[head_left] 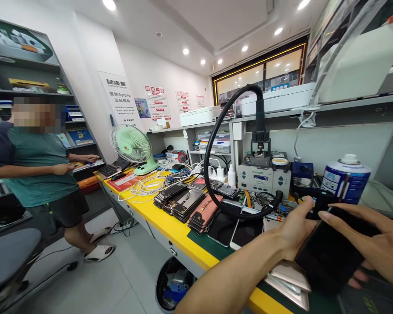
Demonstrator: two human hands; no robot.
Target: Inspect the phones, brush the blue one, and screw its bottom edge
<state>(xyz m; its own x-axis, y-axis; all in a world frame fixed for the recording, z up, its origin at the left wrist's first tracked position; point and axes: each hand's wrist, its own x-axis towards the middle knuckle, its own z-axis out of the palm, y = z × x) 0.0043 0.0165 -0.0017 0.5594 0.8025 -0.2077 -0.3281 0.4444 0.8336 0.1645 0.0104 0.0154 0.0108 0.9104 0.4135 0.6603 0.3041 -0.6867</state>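
A dark, glossy black-screened phone is tilted between my two hands at the right. My left hand grips its left edge, thumb pointing up. My right hand holds it from the other side, with the thumb along the top edge and fingertips showing below. Right behind the thumbs is a black cylindrical thing; whether a hand touches it I cannot tell. Under my left wrist lie several pale gold phone shells on the green mat.
Stacks of phone screens lie along the yellow bench. A black hose arches from a grey hot-air station. Nearby stand a blue spray can and a green fan. A person stands at the left; a bin sits below.
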